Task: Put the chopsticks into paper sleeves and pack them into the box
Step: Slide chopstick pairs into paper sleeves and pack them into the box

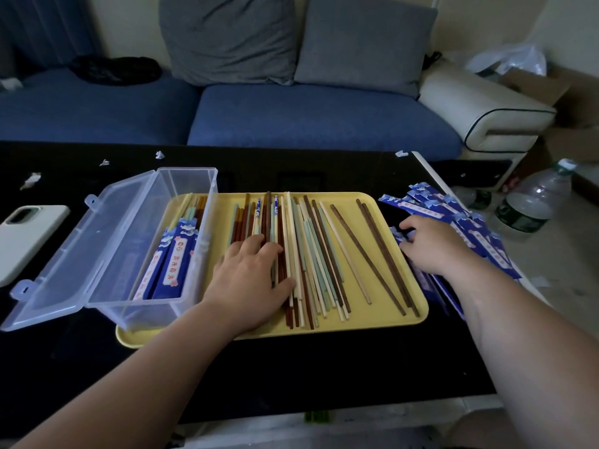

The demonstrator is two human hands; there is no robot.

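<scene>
Under the left hand [249, 277]: loose chopsticks [311, 241] on a yellow tray [372, 311]. Fingers lie flat and slightly spread across the dark sticks, thumb against a pale one, nothing gripped. Just left of this hand: clear box [146, 311], lid open, holding sleeved pairs [170, 267]. The right hand [434, 249] rests with fingers bent down on a pile of blue paper sleeves [453, 212] off the tray's right edge; whether it pinches one cannot be told. Beyond it: water bottles [526, 205]. Far left of the box: a phone [22, 234].
</scene>
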